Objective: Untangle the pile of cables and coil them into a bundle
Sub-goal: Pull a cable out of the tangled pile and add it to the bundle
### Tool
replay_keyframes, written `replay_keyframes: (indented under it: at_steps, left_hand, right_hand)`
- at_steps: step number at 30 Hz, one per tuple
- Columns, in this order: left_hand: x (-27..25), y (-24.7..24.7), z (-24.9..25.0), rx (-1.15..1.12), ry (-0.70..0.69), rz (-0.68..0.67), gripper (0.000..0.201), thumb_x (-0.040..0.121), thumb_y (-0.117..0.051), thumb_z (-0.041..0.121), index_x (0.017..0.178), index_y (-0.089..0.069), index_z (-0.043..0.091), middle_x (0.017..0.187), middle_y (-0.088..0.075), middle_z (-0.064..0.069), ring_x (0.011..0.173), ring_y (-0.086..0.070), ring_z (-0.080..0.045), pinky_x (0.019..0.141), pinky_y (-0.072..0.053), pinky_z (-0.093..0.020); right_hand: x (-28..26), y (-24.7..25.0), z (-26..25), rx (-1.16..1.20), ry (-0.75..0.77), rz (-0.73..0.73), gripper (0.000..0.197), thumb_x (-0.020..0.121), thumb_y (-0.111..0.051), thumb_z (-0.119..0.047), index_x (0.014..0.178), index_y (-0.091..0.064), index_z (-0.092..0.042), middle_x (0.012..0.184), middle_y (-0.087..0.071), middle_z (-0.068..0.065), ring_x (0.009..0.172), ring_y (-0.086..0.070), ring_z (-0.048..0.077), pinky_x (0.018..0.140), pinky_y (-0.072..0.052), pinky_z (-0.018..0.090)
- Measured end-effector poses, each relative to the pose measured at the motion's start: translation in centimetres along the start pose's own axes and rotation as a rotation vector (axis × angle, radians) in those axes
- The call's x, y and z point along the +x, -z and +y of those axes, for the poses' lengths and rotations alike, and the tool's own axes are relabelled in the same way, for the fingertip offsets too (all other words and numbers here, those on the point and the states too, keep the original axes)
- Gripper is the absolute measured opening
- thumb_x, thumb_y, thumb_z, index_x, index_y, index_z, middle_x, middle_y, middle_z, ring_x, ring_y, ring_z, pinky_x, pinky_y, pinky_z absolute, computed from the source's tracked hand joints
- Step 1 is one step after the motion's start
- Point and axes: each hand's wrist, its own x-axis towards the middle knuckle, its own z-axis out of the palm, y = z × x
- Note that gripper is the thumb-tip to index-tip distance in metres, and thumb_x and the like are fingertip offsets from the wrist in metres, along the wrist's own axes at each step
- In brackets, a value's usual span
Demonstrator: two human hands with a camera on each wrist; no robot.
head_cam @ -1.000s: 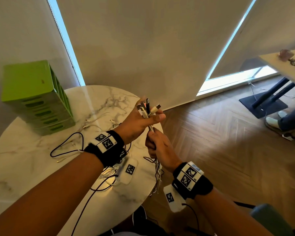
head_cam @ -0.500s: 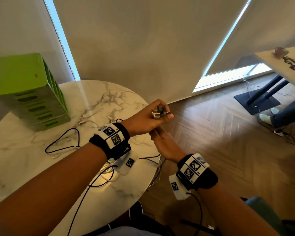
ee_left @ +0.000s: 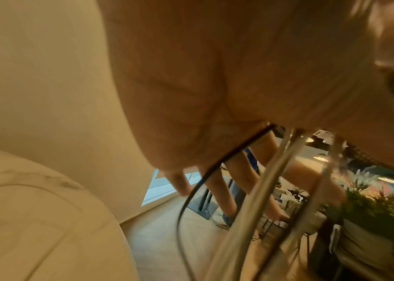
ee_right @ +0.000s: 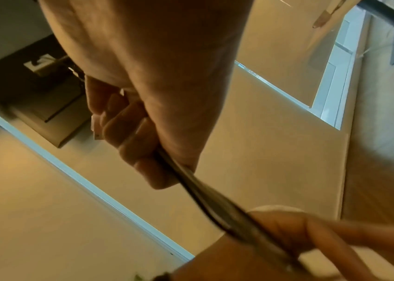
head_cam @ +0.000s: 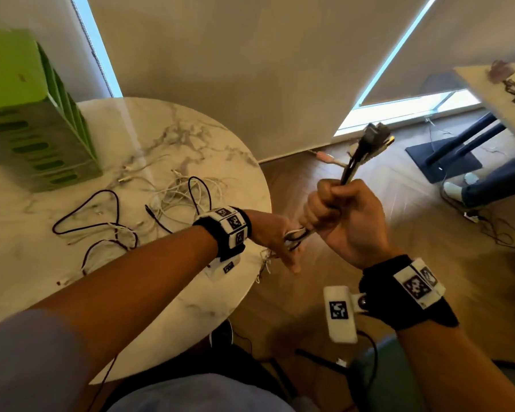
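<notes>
My right hand (head_cam: 330, 200) is fisted round a bundle of cables (head_cam: 350, 171), raised beyond the table's right edge. The plug ends (head_cam: 372, 138) stick up out of the fist, and a pink plug (head_cam: 324, 157) splays off to the left. Just below and left, my left hand (head_cam: 280, 239) takes the same cables (head_cam: 295, 233) between thumb and nearly straight fingers (ee_left: 179, 182). In the right wrist view the bundle (ee_right: 203, 190) runs taut from the right fist (ee_right: 138, 144) into the left hand (ee_right: 299, 237). The slack strands (ee_left: 251, 199) hang below the left palm.
A tangle of white and black cables (head_cam: 173, 197) still lies on the round marble table (head_cam: 191, 292). A green slotted box (head_cam: 27, 129) stands at its far left. To the right are wooden floor, another table (head_cam: 497, 93) and a seated person's legs (head_cam: 488, 185).
The plug end of the bundle has passed from my left hand to my right, which has risen to the right. The left hand has dropped below it along the cables.
</notes>
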Motion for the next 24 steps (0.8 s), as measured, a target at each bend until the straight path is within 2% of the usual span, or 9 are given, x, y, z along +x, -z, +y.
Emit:
replay_keyframes:
  at_steps: [2, 5, 9, 11, 14, 17, 20, 22, 24]
  left_hand:
    - [2.1, 0.3, -0.7, -0.069, -0.016, 0.339, 0.062, 0.073, -0.073, 0.065, 0.086, -0.064, 0.005, 0.087, -0.066, -0.016, 0.077, -0.059, -0.024, 0.077, -0.05, -0.043]
    - [4.9, -0.8, -1.3, -0.256, -0.16, 0.711, 0.036, 0.089, -0.068, 0.037, 0.083, -0.048, 0.008, 0.076, -0.058, -0.016, 0.067, -0.053, -0.014, 0.064, -0.044, -0.033]
    - [7.8, -4.2, 0.3, -0.564, -0.079, 0.433, 0.051, 0.084, -0.065, 0.066, 0.093, -0.046, 0.02, 0.089, -0.066, -0.009, 0.081, -0.069, -0.023, 0.072, -0.058, -0.041]
    - [7.8, -4.7, 1.3, -0.528, -0.022, 0.143, 0.043, 0.089, -0.06, 0.063, 0.099, -0.054, 0.021, 0.1, -0.07, -0.011, 0.088, -0.071, -0.024, 0.08, -0.058, -0.036]
    - [7.5, -4.9, -0.1, -0.32, 0.041, 0.009, 0.045, 0.089, -0.064, 0.064, 0.104, -0.056, 0.022, 0.105, -0.061, 0.0, 0.095, -0.06, -0.016, 0.092, -0.05, -0.04]
    - [5.3, -3.6, -2.0, -0.201, 0.032, -0.005, 0.104, 0.07, -0.068, 0.082, 0.153, -0.024, 0.038, 0.161, -0.031, 0.006, 0.145, -0.035, -0.014, 0.119, -0.031, -0.041]
    - [1.6, -1.0, -1.5, -0.448, -0.084, 0.131, 0.074, 0.1, -0.044, 0.058, 0.159, -0.013, 0.026, 0.165, -0.023, 0.003, 0.151, -0.024, -0.011, 0.121, -0.024, -0.029]
    - [-0.8, 0.4, -0.8, -0.613, -0.152, 0.28, 0.069, 0.097, -0.026, 0.069, 0.155, -0.023, 0.031, 0.16, -0.029, 0.008, 0.148, -0.026, -0.005, 0.123, -0.021, -0.031]
    - [-2.9, 1.4, 0.0, -0.719, -0.195, 0.406, 0.074, 0.09, -0.024, 0.077, 0.154, -0.023, 0.039, 0.161, -0.03, 0.01, 0.148, -0.026, -0.003, 0.123, -0.023, -0.033]
  right_hand:
    - [-0.6, 0.2, -0.7, 0.047, 0.13, 0.05, 0.03, 0.077, -0.051, -0.028, 0.066, -0.025, -0.019, 0.06, -0.021, 0.0, 0.058, -0.021, 0.018, 0.061, -0.032, 0.032]
    - [-0.8, 0.9, -1.4, 0.157, 0.344, 0.226, 0.032, 0.082, -0.049, -0.025, 0.074, -0.018, -0.02, 0.068, -0.016, 0.003, 0.064, -0.018, 0.02, 0.067, -0.029, 0.035]
    - [0.7, 3.3, -3.1, 0.11, 0.4, 0.412, 0.029, 0.099, -0.039, -0.024, 0.072, -0.03, -0.021, 0.069, -0.024, 0.0, 0.062, -0.026, 0.017, 0.067, -0.033, 0.031]
    - [1.8, 4.7, -3.6, 0.014, 0.311, 0.46, 0.029, 0.102, -0.041, -0.023, 0.073, -0.036, -0.023, 0.064, -0.031, -0.005, 0.057, -0.029, 0.012, 0.061, -0.033, 0.027]
    - [2.7, 5.9, -3.3, -0.235, 0.105, 0.446, 0.036, 0.101, -0.038, -0.004, 0.072, -0.033, -0.024, 0.059, -0.032, -0.008, 0.052, -0.026, 0.009, 0.055, -0.026, 0.027]
    - [2.9, 6.1, -2.6, -0.382, -0.078, 0.295, 0.038, 0.094, -0.036, 0.006, 0.07, -0.031, -0.023, 0.061, -0.028, -0.006, 0.052, -0.025, 0.01, 0.054, -0.022, 0.028]
    - [3.6, 4.9, -1.0, -0.511, -0.197, 0.111, 0.03, 0.094, -0.041, 0.005, 0.077, -0.039, -0.02, 0.066, -0.028, -0.002, 0.056, -0.026, 0.011, 0.055, -0.023, 0.03]
    - [4.4, 3.5, 0.4, -0.578, -0.244, -0.046, 0.004, 0.093, -0.047, -0.003, 0.093, -0.044, -0.007, 0.071, -0.03, 0.002, 0.059, -0.028, 0.012, 0.056, -0.023, 0.031]
    - [5.3, 1.9, 1.6, -0.639, -0.294, -0.177, 0.013, 0.094, -0.047, -0.003, 0.106, -0.045, -0.007, 0.074, -0.035, 0.002, 0.061, -0.033, 0.011, 0.055, -0.031, 0.028]
